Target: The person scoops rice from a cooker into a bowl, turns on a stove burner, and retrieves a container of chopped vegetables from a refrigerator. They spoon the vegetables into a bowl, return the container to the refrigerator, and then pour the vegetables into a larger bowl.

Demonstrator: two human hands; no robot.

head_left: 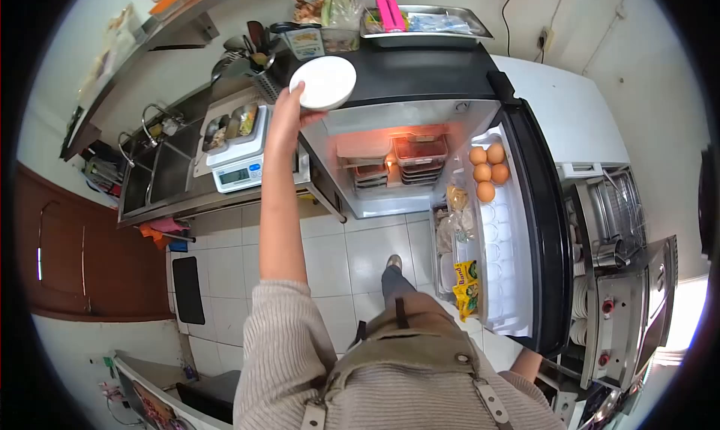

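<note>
My left hand (289, 113) grips the near left edge of a white bowl (324, 82), thumb at the rim, over the left end of the black fridge top (420, 76). Below it the fridge stands open, with stacked lidded containers (420, 151) inside under a reddish light. On its open door (536, 227), brown eggs (482, 173) sit in a white egg rack, with yellow packets (466, 289) lower down. My right hand is out of sight; only a bit of the right forearm shows at the bottom, beside the door.
Left of the fridge, a digital scale (238, 173) bears small metal trays of food (243, 122). A sink (161, 167) lies farther left. A metal tray (427, 36) with a pink item stands on the fridge. At right are a white appliance (562, 115) and a stove (619, 317).
</note>
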